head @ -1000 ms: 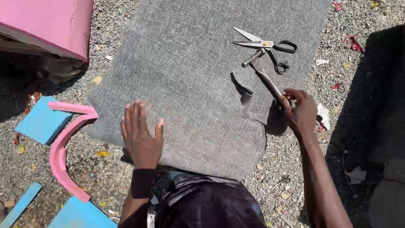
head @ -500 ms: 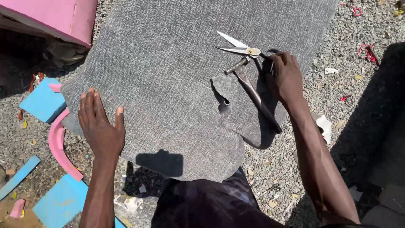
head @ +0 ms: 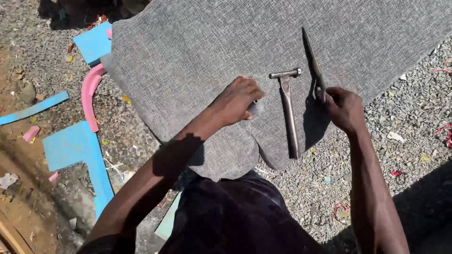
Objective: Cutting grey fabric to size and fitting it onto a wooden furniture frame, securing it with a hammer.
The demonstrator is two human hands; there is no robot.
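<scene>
We see two bare hands working over a large sheet of grey woven fabric point(head: 188, 56) spread on gravel ground point(head: 405, 155). The fabric covers most of the upper frame; its near edge is cut into a curve and ends just in front of the person's dark-clothed body.

Left hand point(head: 239, 99): fingers curled, knuckles up, pressing down on the fabric near the cut edge. The grip is clenched on a small fold or bit of cloth under the fingertips; we can't tell whether anything else is inside it.

Right hand point(head: 343, 108): grip closed around the handles of a pair of scissors point(head: 313, 63). Blades point away from the person and look shut or nearly shut; seen edge-on, so we can't tell exactly. They sit over the fabric, just right of the hammer. The handle loops are hidden by the fingers.

Hammer point(head: 288, 110): lies flat on the fabric between the two hands, metal head away from the person, shaft running back toward the near edge. Neither hand touches it.

Around it, left side: a curved pink foam strip point(head: 89, 96) on the ground just beside the fabric's left edge, a blue foam piece point(head: 94, 42) touching the fabric's upper left corner, a bigger blue foam panel point(head: 75, 148) nearer the person, and a thin blue strip point(head: 33, 109) further left. Red scraps point(head: 445, 131) lie scattered on the gravel at the right.
</scene>
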